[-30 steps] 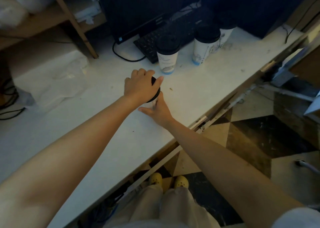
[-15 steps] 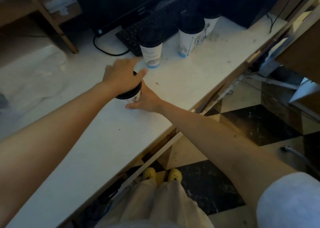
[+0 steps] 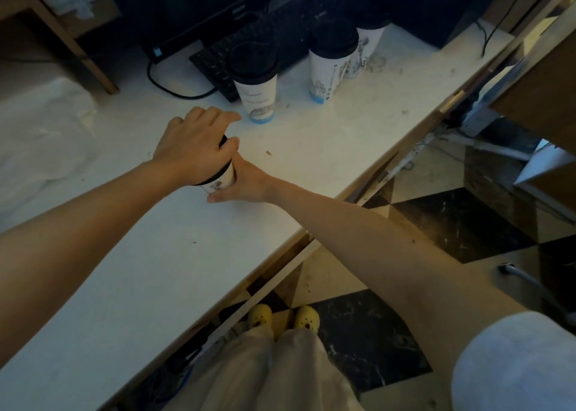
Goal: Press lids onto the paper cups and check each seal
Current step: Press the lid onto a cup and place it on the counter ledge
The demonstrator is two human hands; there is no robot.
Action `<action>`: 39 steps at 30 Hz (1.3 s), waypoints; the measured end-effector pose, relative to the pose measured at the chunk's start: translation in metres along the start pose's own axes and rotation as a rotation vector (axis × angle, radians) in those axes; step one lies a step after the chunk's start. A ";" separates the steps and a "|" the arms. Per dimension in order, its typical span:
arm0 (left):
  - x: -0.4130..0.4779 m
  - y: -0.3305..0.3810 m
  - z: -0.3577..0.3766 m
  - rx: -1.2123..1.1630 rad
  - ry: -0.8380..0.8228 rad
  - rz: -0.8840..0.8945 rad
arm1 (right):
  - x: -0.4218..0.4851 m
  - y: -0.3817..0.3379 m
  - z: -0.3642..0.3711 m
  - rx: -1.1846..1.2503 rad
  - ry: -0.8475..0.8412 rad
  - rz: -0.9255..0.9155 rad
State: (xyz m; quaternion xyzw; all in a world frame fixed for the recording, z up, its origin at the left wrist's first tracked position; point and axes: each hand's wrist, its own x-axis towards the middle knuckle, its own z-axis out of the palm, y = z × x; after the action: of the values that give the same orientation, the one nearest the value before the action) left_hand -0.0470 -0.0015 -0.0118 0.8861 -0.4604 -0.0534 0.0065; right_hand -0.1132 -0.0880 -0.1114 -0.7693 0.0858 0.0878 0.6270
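A paper cup stands upright on the white table just left of centre. Its black lid sits under the left hand, whose thumb and fingers curl over the rim, while the right hand wraps the cup's wall from 4 o'clock. Both holds and the cup's place match half a second ago. Three lidded cups stand apart at 1 o'clock, by a keyboard.
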 end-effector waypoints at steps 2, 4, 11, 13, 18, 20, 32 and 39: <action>0.002 -0.001 0.001 0.009 0.014 0.032 | 0.002 0.001 0.003 0.016 0.016 -0.003; 0.003 -0.001 0.000 0.003 0.010 0.044 | 0.001 0.000 0.006 0.007 0.029 0.008; 0.001 -0.001 0.000 -0.013 -0.003 0.032 | 0.002 0.003 0.001 -0.044 0.037 0.071; 0.002 -0.001 -0.001 -0.016 -0.018 0.029 | 0.002 0.002 0.002 -0.039 0.037 0.061; 0.003 -0.006 0.000 -0.019 -0.011 0.091 | 0.001 0.002 0.007 -0.006 0.098 0.032; 0.004 -0.009 -0.003 0.000 -0.024 0.179 | -0.003 0.004 0.011 0.026 0.195 -0.005; -0.017 0.004 -0.015 -0.212 -0.173 -0.275 | -0.021 0.007 0.027 0.124 0.299 -0.066; -0.006 0.000 -0.080 -0.234 -0.009 -0.201 | -0.034 -0.064 -0.011 0.006 0.381 -0.168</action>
State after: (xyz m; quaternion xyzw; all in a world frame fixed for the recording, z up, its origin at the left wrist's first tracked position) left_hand -0.0424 0.0001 0.0679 0.9207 -0.3599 -0.1110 0.1022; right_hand -0.1305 -0.0856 -0.0396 -0.7746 0.1387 -0.1119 0.6069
